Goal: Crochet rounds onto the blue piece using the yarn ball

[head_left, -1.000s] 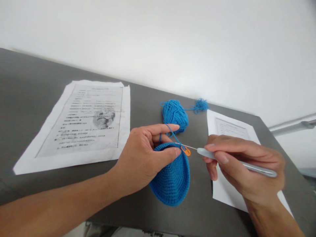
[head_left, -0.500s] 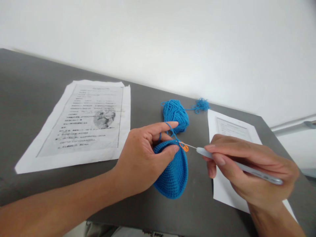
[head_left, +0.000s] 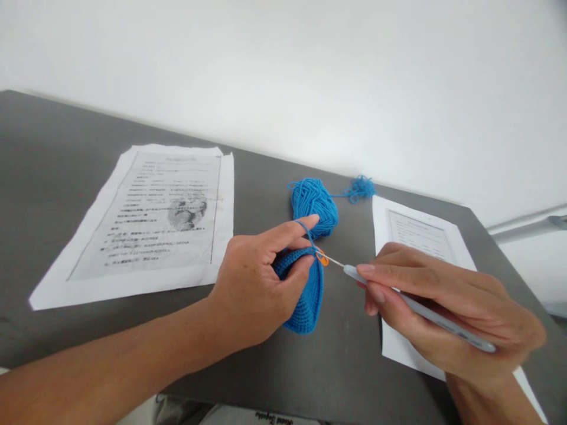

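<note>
My left hand [head_left: 266, 277] pinches the top edge of a blue crocheted piece [head_left: 305, 310] between thumb and fingers, and a strand of blue yarn loops over its index finger. In my right hand [head_left: 443, 307] is a crochet hook [head_left: 436, 316] with a pale grey handle, gripped like a pen. Its thin metal shaft reaches left to the edge of the piece, by the left thumb and the yarn. An orange stitch marker [head_left: 323, 258] hangs at that same edge. The hook's very tip is too small to make out.
Behind my left hand lies a ball of blue yarn [head_left: 313, 203], joined by a strand to a small tangle of yarn [head_left: 361, 188]. Printed sheets lie on the grey table [head_left: 349, 366]: one sheet [head_left: 101, 236] at left, another sheet [head_left: 403, 348] partly beneath my right hand. A white wall stands behind.
The crocheted piece has turned and shows narrower, its lower end higher. My right hand and the crochet hook have shifted slightly left, with the handle tilted more steeply.
</note>
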{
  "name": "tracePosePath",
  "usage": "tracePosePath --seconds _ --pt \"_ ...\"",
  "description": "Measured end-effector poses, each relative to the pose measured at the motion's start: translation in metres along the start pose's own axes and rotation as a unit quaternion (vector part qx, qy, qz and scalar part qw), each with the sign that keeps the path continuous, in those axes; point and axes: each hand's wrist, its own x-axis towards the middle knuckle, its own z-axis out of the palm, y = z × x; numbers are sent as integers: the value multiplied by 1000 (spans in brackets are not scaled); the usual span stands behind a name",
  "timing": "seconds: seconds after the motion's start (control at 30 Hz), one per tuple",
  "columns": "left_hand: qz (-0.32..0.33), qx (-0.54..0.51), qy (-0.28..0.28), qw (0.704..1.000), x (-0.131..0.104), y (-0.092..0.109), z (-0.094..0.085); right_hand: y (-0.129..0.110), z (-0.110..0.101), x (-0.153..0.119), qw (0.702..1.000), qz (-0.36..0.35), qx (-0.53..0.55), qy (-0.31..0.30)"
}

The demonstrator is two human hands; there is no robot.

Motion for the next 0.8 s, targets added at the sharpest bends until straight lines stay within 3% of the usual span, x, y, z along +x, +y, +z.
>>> tracePosePath --seconds 0.27,0.43,0.53,0.6,0.67,0.8 --pt "26 32 5 999 1 -2 -1 2 5 -4 998 -38 -40 -10" --pt "-14 -25 9 1000 1 0 2 -3 17 -2 992 -85 -95 2" --pt "-64 -106 -16 992 2 4 1 -6 21 0 989 -101 -110 -15" --pt "-128 -208 -47 969 4 6 -1 -7 23 0 989 -93 -107 -29" --pt "-192 -327 -74 923 7 6 -2 -7 23 1 992 -83 -90 -18" --pt "-247 -466 -81 846 10 6 -4 -5 22 1 996 -82 -39 20"
